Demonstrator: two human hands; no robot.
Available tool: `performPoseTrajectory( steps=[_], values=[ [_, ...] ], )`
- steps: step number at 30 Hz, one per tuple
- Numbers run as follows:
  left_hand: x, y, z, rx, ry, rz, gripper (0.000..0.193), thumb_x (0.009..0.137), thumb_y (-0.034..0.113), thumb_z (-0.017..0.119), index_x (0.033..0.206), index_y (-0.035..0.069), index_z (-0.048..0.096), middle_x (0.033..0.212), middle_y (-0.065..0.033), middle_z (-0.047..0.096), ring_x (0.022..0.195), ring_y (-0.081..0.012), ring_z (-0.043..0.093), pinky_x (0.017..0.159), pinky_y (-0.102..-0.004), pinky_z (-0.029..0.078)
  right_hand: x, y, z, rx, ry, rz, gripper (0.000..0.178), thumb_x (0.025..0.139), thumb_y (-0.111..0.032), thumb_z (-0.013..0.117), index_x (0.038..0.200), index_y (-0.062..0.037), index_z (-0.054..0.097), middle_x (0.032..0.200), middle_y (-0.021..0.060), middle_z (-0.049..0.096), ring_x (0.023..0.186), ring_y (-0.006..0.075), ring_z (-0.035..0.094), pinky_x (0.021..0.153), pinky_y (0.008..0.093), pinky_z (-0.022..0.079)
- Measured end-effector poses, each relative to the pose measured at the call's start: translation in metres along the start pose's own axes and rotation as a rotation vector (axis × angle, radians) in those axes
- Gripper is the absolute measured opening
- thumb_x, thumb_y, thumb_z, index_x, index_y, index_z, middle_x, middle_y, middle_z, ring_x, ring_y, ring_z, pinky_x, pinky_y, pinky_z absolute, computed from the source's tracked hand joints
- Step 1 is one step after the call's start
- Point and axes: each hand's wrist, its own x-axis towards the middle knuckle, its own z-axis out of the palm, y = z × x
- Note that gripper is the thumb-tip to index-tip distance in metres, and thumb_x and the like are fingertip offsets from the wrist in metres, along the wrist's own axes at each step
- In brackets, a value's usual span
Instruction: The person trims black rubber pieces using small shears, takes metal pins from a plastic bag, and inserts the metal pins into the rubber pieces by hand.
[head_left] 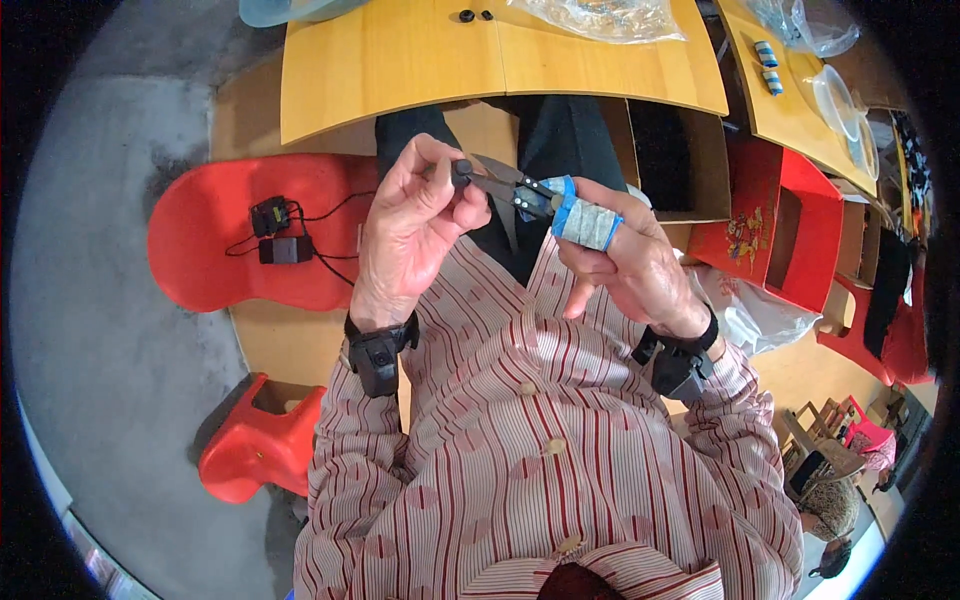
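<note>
Between the thumb and fingertips of my left hand [415, 215] is a small round black part [461, 171]. My right hand [635, 245] is closed on a pair of small snips [532, 198] with dark metal blades and a pivot. The blades point left, and one tip meets or overlaps the black part. Grey wrapping with blue edges [588, 222] sits where my right fingers meet the snips; whether it covers the handles or the fingers, I cannot tell. Both hands are raised above my lap, in front of the table's near edge.
On the wooden table [400, 60] lie two small black parts [466, 16] and a clear plastic bag [610, 15]. A side table holds blue-and-grey rolls [768, 68] and clear tubs [835, 100]. A red chair [200, 230] bears cabled black devices; a red box [765, 215] stands at right.
</note>
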Motion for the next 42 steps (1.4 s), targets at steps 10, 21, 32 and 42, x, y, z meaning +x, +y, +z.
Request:
performPoseTrajectory(
  steps=[10, 21, 32, 42],
  values=[
    [0.0, 0.003, -0.009, 0.044, -0.137, 0.065, 0.016, 0.088, 0.009, 0.06, 0.097, 0.004, 0.048, 0.086, -0.0085, 0.056, 0.072, -0.015, 0.053, 0.067, -0.0281, 0.042, 0.004, -0.004, -0.003, 0.015, -0.092, -0.009, 0.026, 0.094, -0.025, 0.05, 0.107, -0.0023, 0.054, 0.06, -0.0076, 0.03, 0.048, 0.0026, 0.031, 0.048, 0.0254, 0.056],
    [0.0, 0.013, -0.002, 0.049, -0.176, -0.034, 0.019, 0.088, 0.019, 0.061, 0.092, 0.004, 0.05, 0.071, -0.0063, 0.054, 0.064, -0.0152, 0.048, 0.059, -0.0273, 0.035, 0.012, -0.004, -0.017, -0.062, -0.187, 0.027, 0.039, 0.095, -0.023, 0.045, 0.123, 0.0022, 0.048, 0.059, -0.0048, 0.03, 0.047, 0.0036, 0.035, 0.048, 0.0275, 0.059],
    [0.001, 0.009, -0.019, 0.003, -0.215, -0.12, 0.019, 0.087, 0.017, 0.061, 0.097, 0.004, 0.052, 0.072, -0.0043, 0.053, 0.063, -0.0152, 0.047, 0.058, -0.0275, 0.034, 0.019, 0.004, -0.028, -0.071, -0.195, 0.038, 0.043, 0.094, -0.027, 0.047, 0.126, 0.0027, 0.046, 0.059, -0.0042, 0.03, 0.047, 0.005, 0.037, 0.048, 0.0277, 0.058],
    [0.001, 0.004, -0.016, -0.038, -0.131, -0.076, 0.019, 0.091, 0.017, 0.057, 0.103, 0.003, 0.053, 0.074, -0.0052, 0.053, 0.064, -0.0148, 0.047, 0.061, -0.0278, 0.035, 0.021, 0.01, -0.017, -0.165, -0.12, -0.032, 0.042, 0.094, -0.028, 0.048, 0.124, 0.0013, 0.047, 0.061, -0.0043, 0.032, 0.048, 0.0044, 0.035, 0.05, 0.0276, 0.058]
  ],
)
